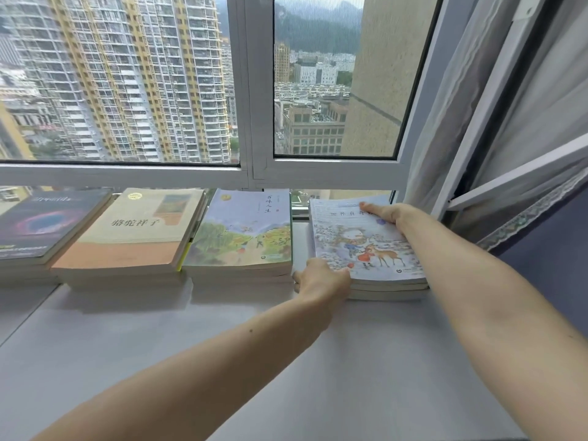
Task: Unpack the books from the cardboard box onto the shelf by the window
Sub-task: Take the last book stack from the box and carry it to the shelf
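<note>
From the head view, we have both hands on the rightmost stack (375,265) of books, which lies on the shelf (286,361) near its back right corner, just under the window (334,90). Our left hand (321,276) presses against the stack's near left corner, thumb out to the side; its fingers are hidden behind the hand, so we cannot tell how they curl. Our right hand (386,213) lies on the top cover at the far edge, fingers stretched flat and holding nothing.

The risk we see: the top book sits slightly askew on those beneath, so a push from the left corner could slide it off line or fan the stack toward the curtain (477,122). Pushing too far back could jam the covers against the window frame and bend them.

Three more stacks line the shelf's back edge to the left: a green one (241,233) beside ours with a narrow gap between, a beige one (133,230) touching it, and a dark one (44,224) at the left edge.

The cardboard box is not in view, so we cannot tell what remains inside.
</note>
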A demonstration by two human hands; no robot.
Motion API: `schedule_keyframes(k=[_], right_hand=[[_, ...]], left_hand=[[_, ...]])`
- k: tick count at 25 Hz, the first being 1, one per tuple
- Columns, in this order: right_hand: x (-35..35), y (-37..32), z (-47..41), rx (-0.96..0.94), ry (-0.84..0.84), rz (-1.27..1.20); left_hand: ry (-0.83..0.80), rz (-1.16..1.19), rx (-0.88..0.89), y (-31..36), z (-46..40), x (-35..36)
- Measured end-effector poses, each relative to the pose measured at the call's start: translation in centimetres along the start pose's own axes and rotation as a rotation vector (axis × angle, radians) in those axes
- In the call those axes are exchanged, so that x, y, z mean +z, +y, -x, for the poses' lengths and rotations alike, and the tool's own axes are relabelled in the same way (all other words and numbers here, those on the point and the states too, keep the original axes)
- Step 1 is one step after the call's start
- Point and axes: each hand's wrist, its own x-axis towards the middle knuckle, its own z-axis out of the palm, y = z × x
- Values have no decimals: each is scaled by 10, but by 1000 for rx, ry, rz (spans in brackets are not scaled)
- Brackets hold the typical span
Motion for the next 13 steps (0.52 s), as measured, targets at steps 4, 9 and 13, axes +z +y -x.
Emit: schedule_keyframes(k=[4, 9, 13], right_hand=[[4, -3, -5, -59, 131, 18], [4, 1, -10, -153, 383, 209], [10, 5, -2, -153, 482, 382]], left_hand=[[50, 28, 43, -2, 2, -2], [63, -51, 82, -2, 11, 0], [54, -142, 117, -3, 16, 1]])
